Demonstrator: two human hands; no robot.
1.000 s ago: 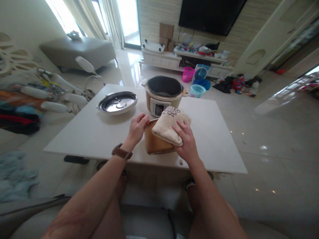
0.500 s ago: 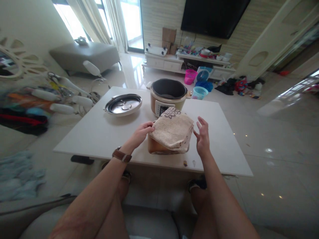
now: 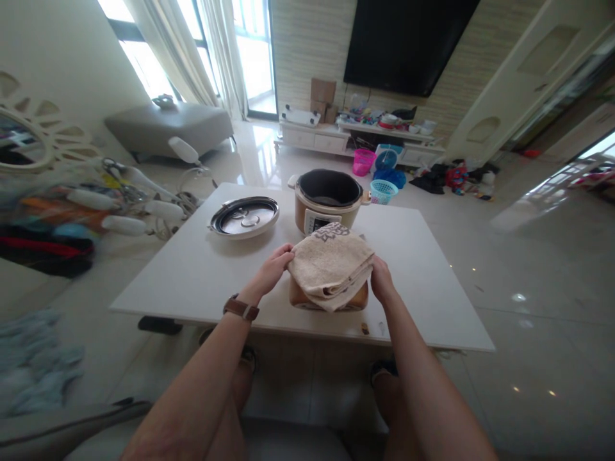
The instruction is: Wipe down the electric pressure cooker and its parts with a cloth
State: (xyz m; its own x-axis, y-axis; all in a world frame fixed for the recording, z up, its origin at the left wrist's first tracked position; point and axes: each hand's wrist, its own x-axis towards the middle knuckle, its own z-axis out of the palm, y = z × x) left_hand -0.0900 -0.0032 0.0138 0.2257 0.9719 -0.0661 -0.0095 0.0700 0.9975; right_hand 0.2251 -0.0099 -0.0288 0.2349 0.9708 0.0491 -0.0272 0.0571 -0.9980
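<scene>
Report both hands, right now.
Left hand: closed on the left edge of the cloth.
Right hand: at the cloth's right edge, fingers mostly hidden; open or closed cannot be told.

Brown pot [image 3: 358,299] mostly hidden under folded cloth [image 3: 327,262], control panel [image 3: 313,223] partly covered, television [image 3: 408,48] cut off above

Pink basket [image 3: 364,164] near white cabinet [image 3: 327,142]

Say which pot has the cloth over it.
The brown pot, in front: the folded cloth hides its top. The cooker pot behind it stands uncovered, its dark inside showing.
</scene>
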